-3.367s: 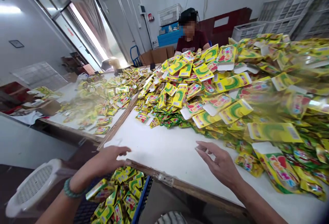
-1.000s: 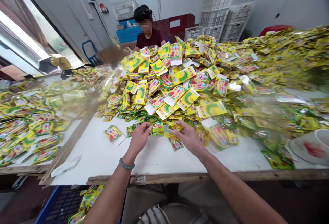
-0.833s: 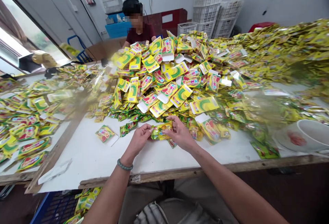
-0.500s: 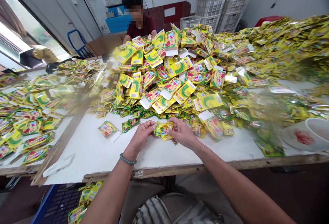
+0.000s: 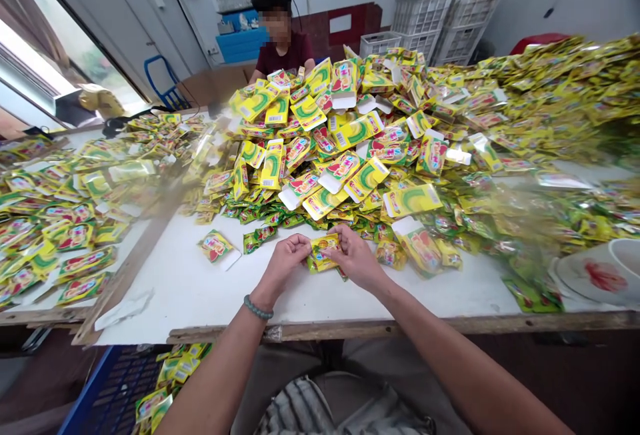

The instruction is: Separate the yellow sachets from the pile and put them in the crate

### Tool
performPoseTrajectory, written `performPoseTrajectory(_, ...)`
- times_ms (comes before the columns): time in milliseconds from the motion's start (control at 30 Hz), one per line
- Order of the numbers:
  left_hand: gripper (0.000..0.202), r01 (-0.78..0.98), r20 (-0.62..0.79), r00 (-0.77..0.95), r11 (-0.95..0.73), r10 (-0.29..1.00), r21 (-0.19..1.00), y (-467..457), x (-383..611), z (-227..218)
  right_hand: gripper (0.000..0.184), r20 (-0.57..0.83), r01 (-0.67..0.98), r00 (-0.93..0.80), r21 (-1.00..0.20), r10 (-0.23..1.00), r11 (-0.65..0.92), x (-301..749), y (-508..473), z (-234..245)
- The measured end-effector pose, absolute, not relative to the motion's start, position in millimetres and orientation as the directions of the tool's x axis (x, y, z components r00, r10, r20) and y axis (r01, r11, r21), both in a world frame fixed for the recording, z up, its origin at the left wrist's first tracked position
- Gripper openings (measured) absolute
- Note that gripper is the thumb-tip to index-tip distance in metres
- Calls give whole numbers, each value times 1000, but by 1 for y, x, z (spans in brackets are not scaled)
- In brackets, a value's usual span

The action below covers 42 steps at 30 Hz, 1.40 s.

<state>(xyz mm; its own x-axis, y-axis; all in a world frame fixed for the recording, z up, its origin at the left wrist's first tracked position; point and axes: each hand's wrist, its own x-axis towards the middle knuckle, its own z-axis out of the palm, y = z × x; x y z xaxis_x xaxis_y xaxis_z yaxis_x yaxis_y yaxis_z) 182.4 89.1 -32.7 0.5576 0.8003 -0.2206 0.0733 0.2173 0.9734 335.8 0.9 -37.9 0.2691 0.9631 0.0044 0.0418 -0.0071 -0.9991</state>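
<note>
Between my two hands, just above the white table (image 5: 200, 302), are small yellow-green candy packets (image 5: 324, 248). My left hand (image 5: 286, 262) pinches their left edge, and a beaded bracelet circles that wrist. At the right side, my right hand (image 5: 356, 260) has its thumb on the front and its fingers behind. How many packets are stacked there I cannot tell. Beyond my hands rises a heap of yellow printed boxes (image 5: 345, 172) over green packets. One open box (image 5: 216, 248) lies to the left, and a larger open box (image 5: 419, 246) lies right of my right hand.
A white cup (image 5: 597, 272) with a red flower lies at the right. Packets pile up high (image 5: 575, 95) at the far right. A wooden strip (image 5: 133, 255) divides off more boxes at left. A blue crate (image 5: 95, 388) stands below. Across the table sits a person (image 5: 283, 48).
The packets in my hands have turned flatter, so a printed front now shows. My left fingers have closed in on their edge. The whole view has shifted slightly.
</note>
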Motion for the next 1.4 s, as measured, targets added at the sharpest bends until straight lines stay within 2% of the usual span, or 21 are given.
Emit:
performPoseTrajectory(67,38,26,-233,588,270,775,962,87,183,-31,28,15,165,306,-986,952,-38,333,1,-41)
performPoseTrajectory(133,37,8,-239,598,293,765,956,87,183,-29,29,24,203,336,-978,942,-48,331,2,-44)
performPoseTrajectory(300,39,-65,-242,576,338,781,939,86,182,-30,48,-48,-25,307,-999,950,-42,330,4,-39)
performPoseTrajectory(433,38,-64,-218,617,325,756,944,81,181,-29,29,-161,30,137,-986,977,-167,332,-2,-24)
performPoseTrajectory(533,33,81,-161,658,143,735,986,92,165,-17,28,-166,106,169,-977,972,-185,335,-6,-19)
performPoseTrajectory(600,36,265,-70,645,-138,761,954,112,141,-1,30,-172,136,151,-972,973,-192,335,-7,-20)
performPoseTrajectory(633,43,394,-5,621,-307,783,866,125,125,8,30,-177,151,121,-969,977,-194,335,-7,-21)
performPoseTrajectory(700,62,670,56,570,-503,820,546,154,92,24,30,-169,199,61,-964,984,-178,334,-7,-23)
performPoseTrajectory(767,74,819,-68,546,-514,835,255,180,61,34,29,-140,271,47,-951,989,-147,333,-6,-26)
performPoseTrajectory(833,74,858,-219,512,-507,831,85,199,38,38,29,-117,348,59,-928,991,-130,332,-5,-28)
performPoseTrajectory(900,61,855,-285,503,-518,816,25,208,22,35,29,-110,411,64,-903,992,-127,333,-4,-30)
performPoseTrajectory(1000,40,856,-279,504,-516,817,35,208,5,26,28,-101,495,82,-859,991,-129,334,-4,-30)
performPoseTrajectory(1100,33,892,-228,450,-448,864,63,197,-10,20,26,-82,543,98,-830,992,-123,334,-5,-29)
performPoseTrajectory(1167,31,924,-142,378,-363,915,124,184,-14,19,25,-64,543,105,-832,992,-111,334,-4,-28)
performPoseTrajectory(1267,35,868,-57,354,-305,934,393,155,4,18,27,-15,469,179,-878,984,-98,333,-3,-27)
performPoseTrajectory(1333,39,727,-76,450,-315,890,610,133,35,14,29,29,370,278,-926,960,-79,332,-2,-25)
performPoseTrajectory(1400,39,563,-120,575,-286,809,775,113,75,8,30,74,257,372,-966,925,-27,333,-1,-23)
